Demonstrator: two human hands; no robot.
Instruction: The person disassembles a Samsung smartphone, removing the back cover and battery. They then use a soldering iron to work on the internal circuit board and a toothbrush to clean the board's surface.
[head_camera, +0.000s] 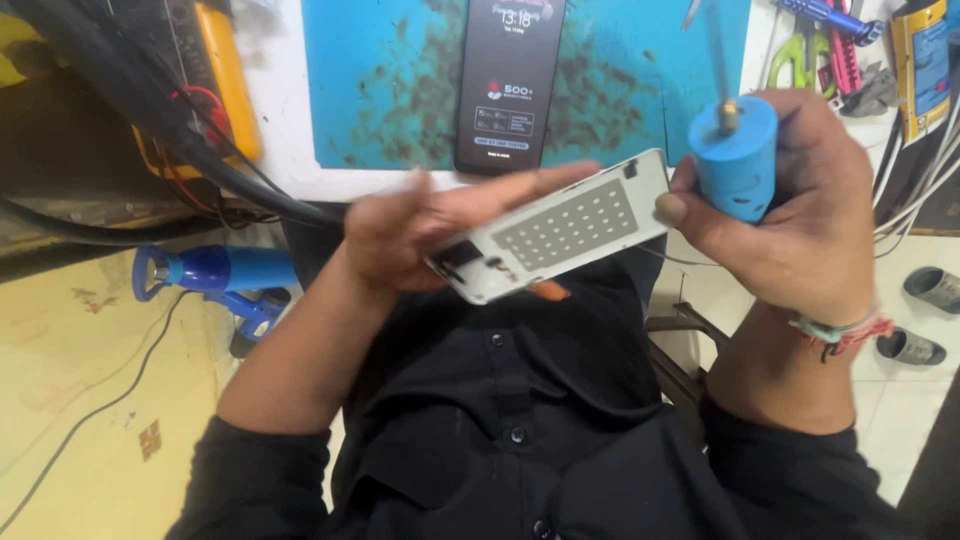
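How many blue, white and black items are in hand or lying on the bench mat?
Blue: 2, tool handle in right hand, mat
White: 1, phone frame panel on left hand
Black: 1, smartphone
Total: 4

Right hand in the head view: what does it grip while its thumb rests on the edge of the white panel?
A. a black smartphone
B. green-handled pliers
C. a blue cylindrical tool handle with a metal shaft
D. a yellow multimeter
C: the right hand is closed around a blue cylindrical tool handle with a metal shaft sticking out of its end, beside the white panel that the left hand supports.
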